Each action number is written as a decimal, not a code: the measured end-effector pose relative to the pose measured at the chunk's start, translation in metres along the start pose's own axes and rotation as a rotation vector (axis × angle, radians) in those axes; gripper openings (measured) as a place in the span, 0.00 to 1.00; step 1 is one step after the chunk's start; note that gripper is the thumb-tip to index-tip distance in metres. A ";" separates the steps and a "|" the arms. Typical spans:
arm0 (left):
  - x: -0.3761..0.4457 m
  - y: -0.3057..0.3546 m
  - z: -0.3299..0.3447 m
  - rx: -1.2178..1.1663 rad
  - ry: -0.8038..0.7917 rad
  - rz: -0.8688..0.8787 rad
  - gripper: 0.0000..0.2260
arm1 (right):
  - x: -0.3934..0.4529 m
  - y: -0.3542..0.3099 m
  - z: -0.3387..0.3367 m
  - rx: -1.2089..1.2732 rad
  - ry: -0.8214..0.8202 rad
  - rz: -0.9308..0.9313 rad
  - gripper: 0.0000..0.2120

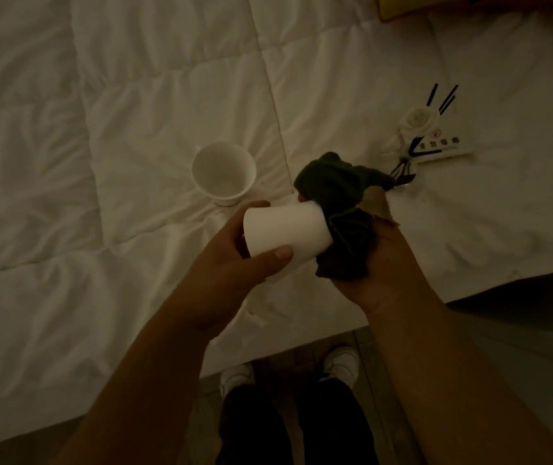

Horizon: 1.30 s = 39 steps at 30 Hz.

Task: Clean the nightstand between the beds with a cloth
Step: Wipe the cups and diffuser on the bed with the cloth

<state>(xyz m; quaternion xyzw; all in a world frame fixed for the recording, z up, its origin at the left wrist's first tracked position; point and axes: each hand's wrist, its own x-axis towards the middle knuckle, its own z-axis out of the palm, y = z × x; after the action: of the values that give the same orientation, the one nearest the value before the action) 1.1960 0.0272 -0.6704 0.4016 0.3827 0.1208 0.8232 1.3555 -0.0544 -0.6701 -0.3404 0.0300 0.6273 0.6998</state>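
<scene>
cloth (339, 213), dark green and bunched, sat in your right hand (374, 263), whose fingers were hidden under it, so you could not tell how they lay; it was pressed into the mouth of one white cup (285, 231). your left hand (231, 260) gripped that cup on its side, thumb curled over the near wall and fingers round the far one. a second white cup (223, 171) stood upright on the white bedding (134, 95), just beyond your left hand. one card (443, 144) with one white rose (419, 120) lay farther right. wide bare bedding spread left; the bed edge ran just below your wrists, above your two white shoes (342, 362).
</scene>
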 end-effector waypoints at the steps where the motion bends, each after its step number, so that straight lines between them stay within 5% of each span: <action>1: -0.001 -0.003 0.003 -0.046 0.010 -0.003 0.29 | -0.003 0.002 0.000 0.005 0.027 -0.041 0.30; 5: -0.002 -0.012 0.021 -0.217 0.029 0.005 0.21 | -0.015 0.007 0.001 0.032 0.083 -0.182 0.26; 9: 0.004 -0.017 0.048 -0.280 0.191 -0.010 0.29 | -0.019 0.005 0.006 -0.070 0.202 -0.338 0.41; 14: 0.025 -0.005 0.072 0.056 0.409 0.185 0.18 | -0.028 0.016 0.006 -0.189 0.277 -0.365 0.27; 20: 0.062 0.006 0.099 0.336 0.628 0.236 0.30 | -0.037 -0.016 -0.019 -0.311 0.246 -0.198 0.18; 24: 0.102 0.023 0.088 0.857 0.823 0.359 0.42 | -0.056 -0.045 -0.058 -0.369 0.282 -0.082 0.14; 28: 0.134 0.016 0.086 1.269 0.704 0.304 0.43 | -0.064 -0.097 -0.092 -0.169 0.311 -0.092 0.23; 32: 0.143 0.006 0.092 1.489 0.696 0.167 0.51 | -0.057 -0.143 -0.120 -0.318 0.331 -0.118 0.27; 35: 0.136 -0.010 0.119 1.452 0.776 0.375 0.47 | -0.048 -0.167 -0.133 -0.292 0.317 -0.166 0.30; 39: 0.153 -0.040 0.161 1.244 0.474 0.319 0.34 | -0.038 -0.179 -0.141 -0.242 0.314 -0.252 0.21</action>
<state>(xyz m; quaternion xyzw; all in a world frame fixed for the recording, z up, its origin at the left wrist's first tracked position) 1.4124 -0.0129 -0.7208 0.8141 0.4870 0.0828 0.3054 1.5625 -0.1558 -0.6821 -0.5163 0.0205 0.4732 0.7135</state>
